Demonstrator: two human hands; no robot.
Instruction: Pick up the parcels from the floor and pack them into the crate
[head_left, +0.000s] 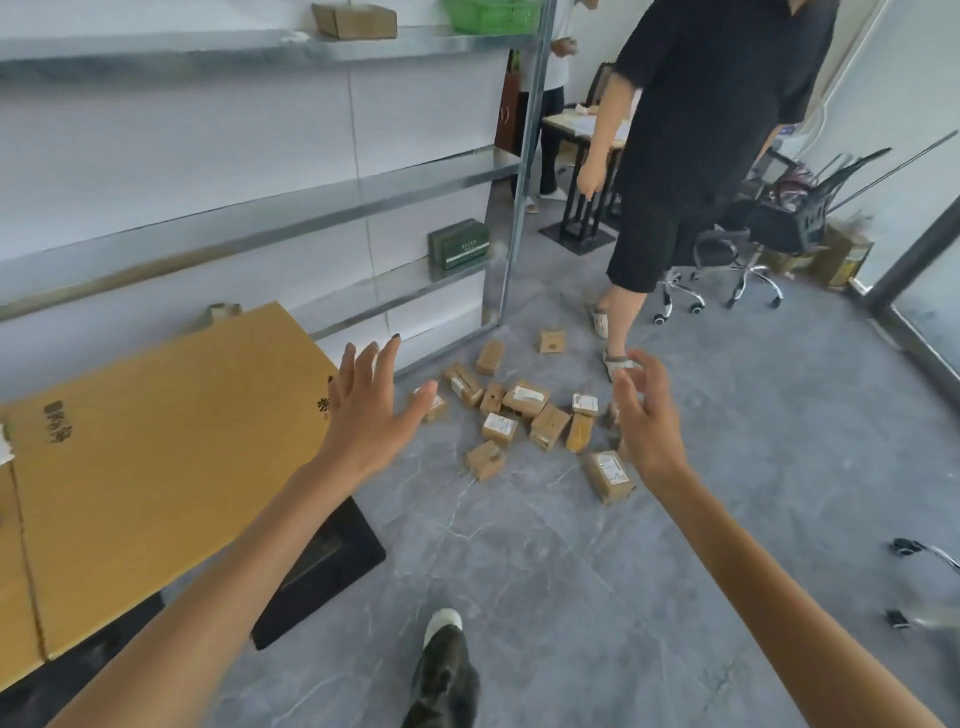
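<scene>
Both bare arms reach forward. The left hand (371, 410) is spread wide, palm down, empty. The right hand (644, 415) is empty too, its fingers loosely curled.

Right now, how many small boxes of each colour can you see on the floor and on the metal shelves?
Small brown cardboard parcels on the grey floor: 13, some part-hidden
Brown cardboard box on the top shelf: 1
Dark green box on the lower shelf: 1
Total: 15

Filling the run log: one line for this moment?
left hand open | right hand open | parcels on floor | none held
</scene>
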